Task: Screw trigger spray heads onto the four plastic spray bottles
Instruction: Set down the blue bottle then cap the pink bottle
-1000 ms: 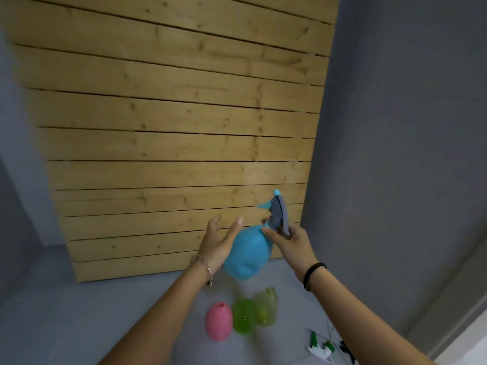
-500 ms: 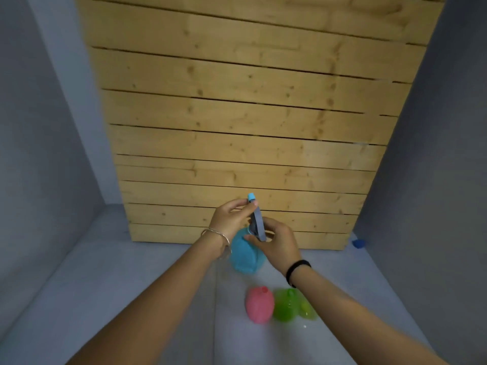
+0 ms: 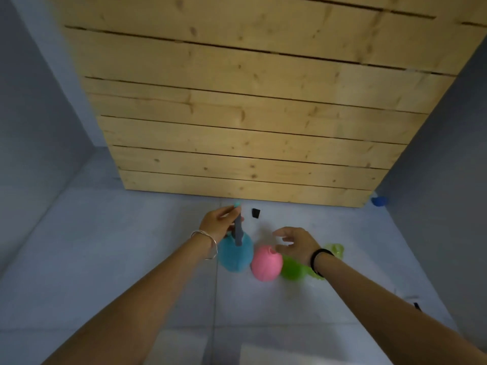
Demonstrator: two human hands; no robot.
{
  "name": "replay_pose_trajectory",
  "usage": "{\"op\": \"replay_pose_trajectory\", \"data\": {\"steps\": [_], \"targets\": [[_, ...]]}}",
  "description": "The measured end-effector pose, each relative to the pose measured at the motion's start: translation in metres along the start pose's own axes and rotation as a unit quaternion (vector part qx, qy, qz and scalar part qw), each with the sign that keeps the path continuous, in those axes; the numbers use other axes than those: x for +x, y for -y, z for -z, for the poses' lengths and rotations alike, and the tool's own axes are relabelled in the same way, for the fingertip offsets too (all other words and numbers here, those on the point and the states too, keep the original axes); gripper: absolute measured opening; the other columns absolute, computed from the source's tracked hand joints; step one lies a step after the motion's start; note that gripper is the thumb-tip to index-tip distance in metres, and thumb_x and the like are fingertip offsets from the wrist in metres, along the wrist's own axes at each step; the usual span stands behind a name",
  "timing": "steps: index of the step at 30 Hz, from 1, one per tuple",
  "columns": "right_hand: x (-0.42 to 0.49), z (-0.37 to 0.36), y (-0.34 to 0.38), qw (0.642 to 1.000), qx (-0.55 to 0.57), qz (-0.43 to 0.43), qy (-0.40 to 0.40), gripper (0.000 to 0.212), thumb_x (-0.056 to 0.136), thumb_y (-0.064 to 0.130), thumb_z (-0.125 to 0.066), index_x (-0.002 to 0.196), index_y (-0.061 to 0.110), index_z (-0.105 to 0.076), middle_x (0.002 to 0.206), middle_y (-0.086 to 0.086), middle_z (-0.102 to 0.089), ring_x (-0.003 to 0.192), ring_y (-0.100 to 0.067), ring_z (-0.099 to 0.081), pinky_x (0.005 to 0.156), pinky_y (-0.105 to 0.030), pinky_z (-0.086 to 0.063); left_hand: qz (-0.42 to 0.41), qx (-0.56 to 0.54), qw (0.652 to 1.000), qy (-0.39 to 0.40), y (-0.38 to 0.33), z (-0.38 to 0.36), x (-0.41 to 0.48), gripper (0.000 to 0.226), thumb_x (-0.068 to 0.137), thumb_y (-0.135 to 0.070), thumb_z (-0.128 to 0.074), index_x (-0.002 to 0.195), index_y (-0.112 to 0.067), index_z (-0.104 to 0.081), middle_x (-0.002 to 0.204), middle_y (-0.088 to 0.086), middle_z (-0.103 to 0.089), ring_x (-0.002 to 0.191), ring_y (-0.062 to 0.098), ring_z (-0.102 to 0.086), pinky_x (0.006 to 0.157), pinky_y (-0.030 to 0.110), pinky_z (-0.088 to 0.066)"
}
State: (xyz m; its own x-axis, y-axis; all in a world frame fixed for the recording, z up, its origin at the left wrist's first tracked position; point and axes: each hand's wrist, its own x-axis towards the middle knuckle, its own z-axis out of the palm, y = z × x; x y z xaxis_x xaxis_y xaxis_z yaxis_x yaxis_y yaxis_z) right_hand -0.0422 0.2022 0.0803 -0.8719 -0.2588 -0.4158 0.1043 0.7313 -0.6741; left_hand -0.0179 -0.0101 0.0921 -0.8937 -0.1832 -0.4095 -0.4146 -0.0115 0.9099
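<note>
Wooden plank wall [image 3: 250,122] at back, horizontal boards, knots visible, dark gaps between some boards. Grey walls [image 3: 39,106] on both sides. Pale grey floor [image 3: 131,246] below. Small black object [image 3: 256,213] on floor near base of planks; kind unclear. Small blue object [image 3: 379,201] at right corner, against planks.

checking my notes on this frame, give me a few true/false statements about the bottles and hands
1. The blue bottle has a trigger spray head on it. True.
2. The right hand grips the pink bottle. False: it hovers open above it.
3. The pink bottle's neck is bare. True.
4. The left hand is empty. False: it holds the spray head.
5. The pink bottle stands left of the blue one. False: to its right.
</note>
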Motion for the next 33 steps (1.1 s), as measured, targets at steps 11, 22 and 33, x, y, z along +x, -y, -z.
{"op": "replay_pose_trajectory", "data": {"steps": [11,22,33], "targets": [[0.038,-0.036,-0.047,0.997,-0.066,-0.038,-0.004,0.037,0.082,0.028,-0.068,0.118,0.020,-0.064,0.118,-0.003,-0.068,0.107,-0.022,-0.063,0.097,-0.036,-0.049,0.025,0.034,0.999,0.005,0.047,-0.022,0.036,0.034,0.090,-0.033,-0.057,0.117,-0.013,-0.063,0.105,0.009,-0.071,0.089,0.021,-0.064,0.067,0.020,-0.049],[0.042,-0.041,-0.060,0.998,-0.039,-0.023,-0.041,0.025,0.077,0.023,-0.073,0.102,0.024,-0.069,0.104,0.003,-0.073,0.094,-0.012,-0.066,0.084,-0.026,-0.052,0.035,0.048,0.998,0.004,0.064,-0.028,0.039,0.036,0.090,-0.030,-0.056,0.122,-0.013,-0.060,0.110,0.009,-0.070,0.096,0.023,-0.064,0.091,0.034,-0.048],[0.040,-0.042,-0.059,0.997,-0.048,-0.011,-0.059,0.024,0.077,0.030,-0.073,0.101,0.025,-0.070,0.103,0.004,-0.074,0.096,-0.014,-0.067,0.085,-0.033,-0.054,0.045,0.088,0.995,0.015,0.072,-0.019,0.039,0.042,0.089,-0.035,-0.057,0.127,-0.016,-0.057,0.113,0.009,-0.067,0.107,0.026,-0.063,0.101,0.039,-0.047]]}}
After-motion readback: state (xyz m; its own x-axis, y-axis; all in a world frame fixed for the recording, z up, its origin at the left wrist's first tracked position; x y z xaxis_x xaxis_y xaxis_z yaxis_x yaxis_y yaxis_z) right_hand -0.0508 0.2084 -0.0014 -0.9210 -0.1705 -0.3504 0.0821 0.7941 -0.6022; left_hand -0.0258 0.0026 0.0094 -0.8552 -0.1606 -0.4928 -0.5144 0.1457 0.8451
